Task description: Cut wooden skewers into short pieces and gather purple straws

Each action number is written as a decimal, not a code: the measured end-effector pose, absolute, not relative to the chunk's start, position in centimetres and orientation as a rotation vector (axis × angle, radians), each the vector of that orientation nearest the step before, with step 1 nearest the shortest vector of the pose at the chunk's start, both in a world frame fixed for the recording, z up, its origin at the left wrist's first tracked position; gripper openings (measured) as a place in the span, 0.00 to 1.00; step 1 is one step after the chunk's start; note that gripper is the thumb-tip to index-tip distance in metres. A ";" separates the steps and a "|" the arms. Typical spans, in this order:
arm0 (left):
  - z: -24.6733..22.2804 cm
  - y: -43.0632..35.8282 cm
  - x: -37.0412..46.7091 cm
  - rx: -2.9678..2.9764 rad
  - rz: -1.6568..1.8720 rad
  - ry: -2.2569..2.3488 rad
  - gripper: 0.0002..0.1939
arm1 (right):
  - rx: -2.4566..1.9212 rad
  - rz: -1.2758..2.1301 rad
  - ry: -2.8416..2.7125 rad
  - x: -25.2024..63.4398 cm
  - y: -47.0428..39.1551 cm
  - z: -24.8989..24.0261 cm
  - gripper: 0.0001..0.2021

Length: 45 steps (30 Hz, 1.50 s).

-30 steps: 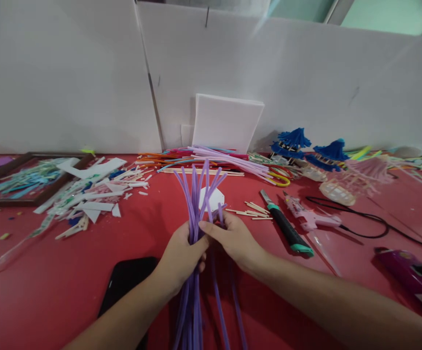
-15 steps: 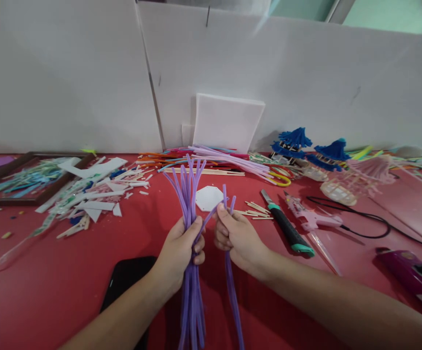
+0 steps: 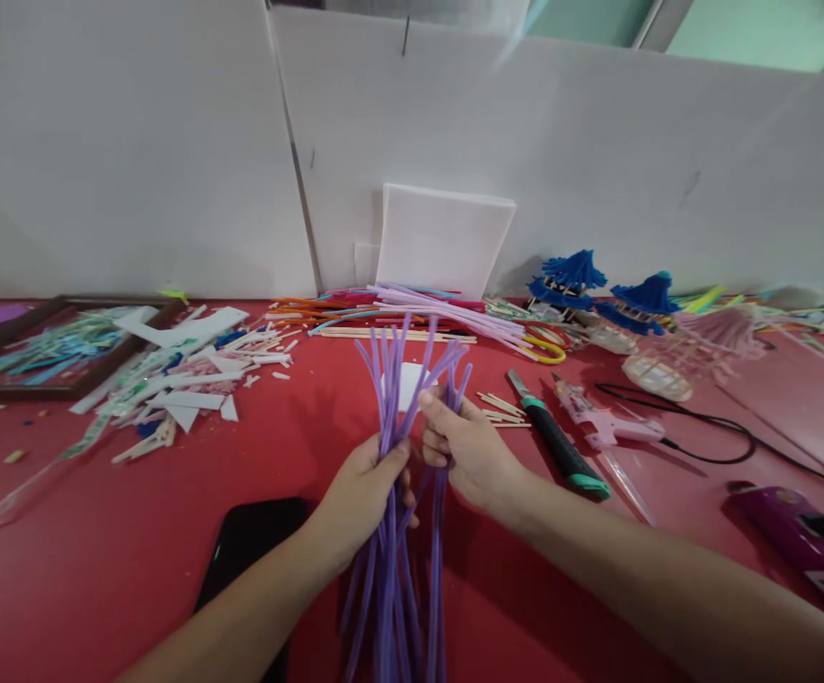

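My left hand (image 3: 361, 493) is closed around a bunch of purple pipe cleaners (image 3: 389, 607), whose tops fan out above the fist and whose lower ends hang down. Just beside it, my right hand (image 3: 465, 446) pinches a few more purple pipe cleaners (image 3: 436, 569) between thumb and fingers. Some tops cross between the two hands. Behind them a white paper octagon (image 3: 410, 379) lies flat on the red table, partly covered by the pipe cleaners.
To the right lie short wooden sticks (image 3: 503, 410), a utility knife (image 3: 560, 446), a pink glue gun (image 3: 607, 427) and a purple power strip (image 3: 802, 541). A black phone (image 3: 251, 541) is under my left forearm. Paper scraps (image 3: 191, 379) cover the left; blue-roofed models (image 3: 568, 285) stand behind.
My left hand has shifted slightly right with its bunch, closing the gap between the hands. More pipe cleaner tops now show at my right hand.
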<state>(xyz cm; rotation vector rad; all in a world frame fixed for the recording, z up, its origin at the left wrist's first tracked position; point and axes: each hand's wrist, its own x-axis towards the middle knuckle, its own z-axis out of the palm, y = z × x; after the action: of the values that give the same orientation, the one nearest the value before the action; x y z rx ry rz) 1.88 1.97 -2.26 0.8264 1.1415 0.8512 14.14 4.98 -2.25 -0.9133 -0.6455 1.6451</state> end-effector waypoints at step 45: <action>-2.5 1.8 1.5 1.196 0.858 1.257 0.19 | -0.822 1.748 -0.575 14.2 5.0 -2.0 0.18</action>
<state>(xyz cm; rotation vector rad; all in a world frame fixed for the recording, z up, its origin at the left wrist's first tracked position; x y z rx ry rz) 1.49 1.83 -2.48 1.1959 1.2570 0.8576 14.19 5.03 -2.03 -0.8222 -0.5753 1.7484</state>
